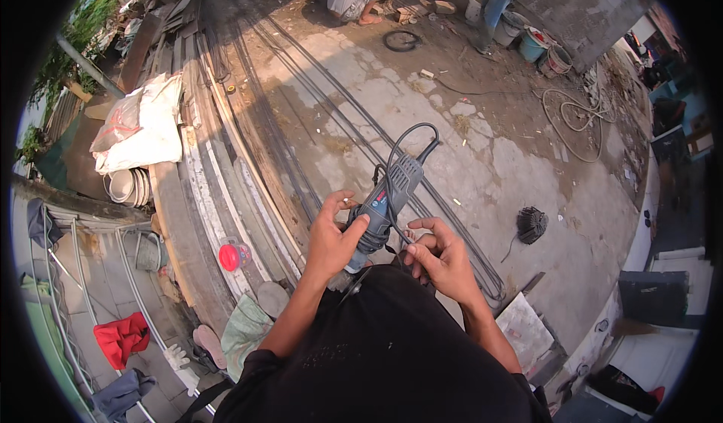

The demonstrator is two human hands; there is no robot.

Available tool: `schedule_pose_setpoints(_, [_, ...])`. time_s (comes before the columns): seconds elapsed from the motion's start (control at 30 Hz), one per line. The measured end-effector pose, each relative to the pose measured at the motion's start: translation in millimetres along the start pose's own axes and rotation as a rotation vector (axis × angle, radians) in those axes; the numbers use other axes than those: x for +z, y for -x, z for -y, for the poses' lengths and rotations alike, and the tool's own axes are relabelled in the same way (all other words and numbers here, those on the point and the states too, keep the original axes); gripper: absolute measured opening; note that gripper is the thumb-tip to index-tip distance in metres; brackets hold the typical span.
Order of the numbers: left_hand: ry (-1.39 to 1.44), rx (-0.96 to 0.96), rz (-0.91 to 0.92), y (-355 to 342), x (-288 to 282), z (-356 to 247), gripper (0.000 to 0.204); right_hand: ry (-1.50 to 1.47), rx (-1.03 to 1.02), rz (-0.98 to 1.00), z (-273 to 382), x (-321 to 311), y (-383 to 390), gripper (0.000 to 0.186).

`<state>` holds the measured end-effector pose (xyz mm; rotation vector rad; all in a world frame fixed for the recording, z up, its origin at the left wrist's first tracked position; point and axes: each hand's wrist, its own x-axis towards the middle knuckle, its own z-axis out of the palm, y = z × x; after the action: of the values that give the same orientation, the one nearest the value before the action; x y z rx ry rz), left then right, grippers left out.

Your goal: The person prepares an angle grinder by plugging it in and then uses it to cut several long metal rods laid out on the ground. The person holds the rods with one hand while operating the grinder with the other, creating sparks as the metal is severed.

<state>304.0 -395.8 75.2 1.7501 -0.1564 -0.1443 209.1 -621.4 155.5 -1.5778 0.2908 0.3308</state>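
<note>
Biggest first: cracked concrete ground [520, 167] fills much of the view, weathered planks [202, 197] along the left, thin dark bars [465, 235] running diagonally across. Person's black clothing [376, 348] takes up the bottom.

Power tool [379, 199]: slim grey-blue body, looks like an angle grinder. It's up off the ground, held in front of the person and tilted, rear end away, front end toward the clothing (can't tell if it touches). Probably heavy for its size, weight likely biased to the front, going by the shape. Shell looks like rigid plastic; should take a firm squeeze, but smooth patches could get slippery with dust or sweat. Wouldn't want it dropped on concrete. Best hold: round the slim mid-body, clear of the front end. Can't tell whether a disc is fitted; that end is partly hidden.

Left hand [331, 235]: wrapped round the body near the front, thumb on the near side, fingers curled round the other. Reads as the one carrying the weight.

Right hand [444, 261]: thumb and index pinching the cord [422, 125] just beside the body, other fingers loosely bent.

Cord is dark, loops up from the rear and back along the body. Light, flexible, a bit springy judging by the arc; fingertip pinch is plenty. Don't lift by it.
</note>
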Motion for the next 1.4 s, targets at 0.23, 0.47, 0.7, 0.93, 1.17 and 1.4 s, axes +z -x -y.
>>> schedule_pose_setpoints(0.23, [-0.050, -0.048, 0.035, -2.3, 11.1, -19.1, 0.054, 0.626, -0.467, -0.330, -10.2, 39.7, -36.6, 0.028])
schedule_pose_setpoints(0.47, [-0.035, -0.020, -0.023, 3.1, 0.0, -14.4, 0.057, 0.231, -0.294, -0.316, -0.8, 37.1, -41.3, 0.037])
schedule_pose_setpoints(0.7, [-0.125, -0.083, 0.063, 5.3, -12.3, -25.1, 0.055, 0.712, -0.517, -0.416, 2.1, 39.9, -55.0, 0.021])
schedule_pose_setpoints(0.93, [-0.013, -0.163, 0.079, 0.2, -9.8, -22.1, 0.074, 0.503, -0.402, -0.424, -16.3, 31.3, -58.4, 0.010])
schedule_pose_setpoints(1.17, [0.128, -0.156, 0.154, -10.2, -9.3, -7.1, 0.087, -0.521, -0.143, 0.056, -39.7, -3.9, -60.6, 0.009])
schedule_pose_setpoints(1.4, [0.168, -0.203, 0.149, -13.0, -7.8, 0.6, 0.082, 0.116, -0.250, -0.137, -21.8, 14.1, -48.4, 0.015])
